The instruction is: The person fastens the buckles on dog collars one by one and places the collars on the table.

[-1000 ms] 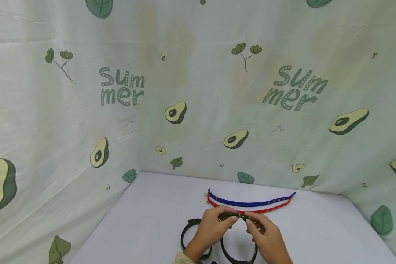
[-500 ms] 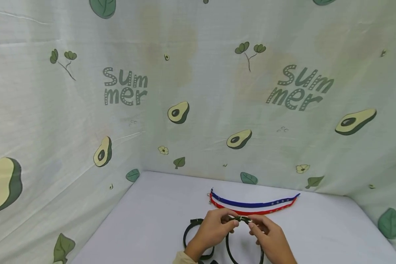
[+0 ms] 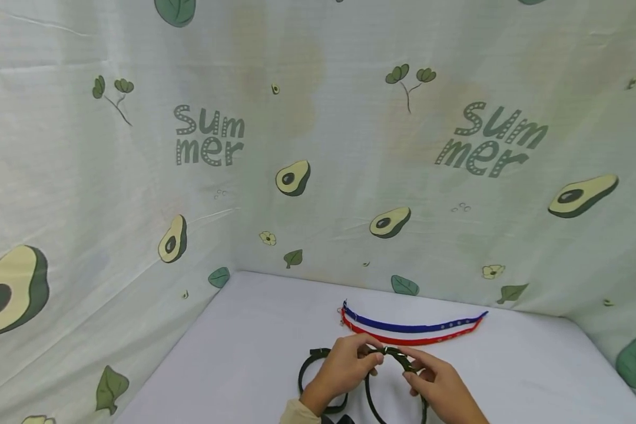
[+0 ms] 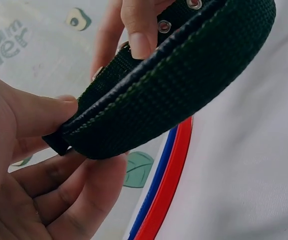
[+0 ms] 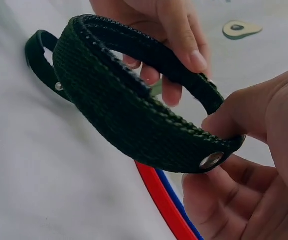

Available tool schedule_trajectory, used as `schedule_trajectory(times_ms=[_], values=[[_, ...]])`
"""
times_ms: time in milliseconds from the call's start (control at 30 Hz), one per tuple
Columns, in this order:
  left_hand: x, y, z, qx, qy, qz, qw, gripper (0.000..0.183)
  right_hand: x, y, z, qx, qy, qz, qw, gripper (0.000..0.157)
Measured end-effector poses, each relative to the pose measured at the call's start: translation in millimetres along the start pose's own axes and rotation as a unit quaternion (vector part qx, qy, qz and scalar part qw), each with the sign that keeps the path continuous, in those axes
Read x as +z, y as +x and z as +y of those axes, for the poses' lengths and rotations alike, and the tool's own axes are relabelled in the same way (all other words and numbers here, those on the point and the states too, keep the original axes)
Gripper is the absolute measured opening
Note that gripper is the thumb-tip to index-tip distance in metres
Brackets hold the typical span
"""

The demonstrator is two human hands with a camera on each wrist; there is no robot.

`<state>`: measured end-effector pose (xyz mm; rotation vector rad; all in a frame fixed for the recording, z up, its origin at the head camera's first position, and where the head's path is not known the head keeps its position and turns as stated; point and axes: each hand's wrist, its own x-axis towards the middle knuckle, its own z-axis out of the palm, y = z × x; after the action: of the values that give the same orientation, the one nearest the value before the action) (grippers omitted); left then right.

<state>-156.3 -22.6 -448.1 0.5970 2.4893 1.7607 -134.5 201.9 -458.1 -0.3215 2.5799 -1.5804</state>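
Both hands hold a dark green woven collar [image 3: 401, 357], bent into a loop with metal eyelets along the strap. My left hand [image 3: 347, 366] pinches it between thumb and fingers; in the left wrist view the thumb presses the collar's inner edge [image 4: 183, 85] near a dark strap end. My right hand [image 3: 439, 386] grips the other side, with thumb and fingers near a round metal rivet [image 5: 211, 160] in the right wrist view. The loop hangs below the hands in the head view. Left of it, partly behind my left hand, a second dark collar [image 3: 302, 377] lies looped on the white table.
Beyond the hands a blue strap [image 3: 403, 327] and a red strap [image 3: 408, 341], both with eyelets, lie side by side on the white table [image 3: 244, 353]. Small black objects [image 3: 344, 419] show at the bottom edge. A printed cloth [image 3: 318, 135] hangs behind and around the table.
My right hand has slid a little right and down along the collar, leaving more strap showing between the hands. The left hand keeps its grip. The whole head view has shifted slightly.
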Motion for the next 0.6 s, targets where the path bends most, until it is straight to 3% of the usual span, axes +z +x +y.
schedule_trajectory(times_ms=[167,333,467,600], values=[[-3.2,2.0,-4.5,-0.013,0.026,-0.005,0.9996,0.01,1.7,5,6,0.01,0.002,0.0,1.0,0.053],[-4.8,1.5,-9.7,-0.025,0.04,0.008,0.9988,0.009,-1.9,7,15,0.029,0.028,-0.049,0.998,0.056],[-7.4,0.5,-14.1,-0.035,0.047,0.017,0.9982,0.01,0.9,8,22,0.045,0.027,-0.068,0.996,0.045],[-9.6,2.6,-17.8,-0.022,0.093,0.019,0.9952,0.008,7.7,8,28,0.054,0.015,-0.044,0.997,0.033]])
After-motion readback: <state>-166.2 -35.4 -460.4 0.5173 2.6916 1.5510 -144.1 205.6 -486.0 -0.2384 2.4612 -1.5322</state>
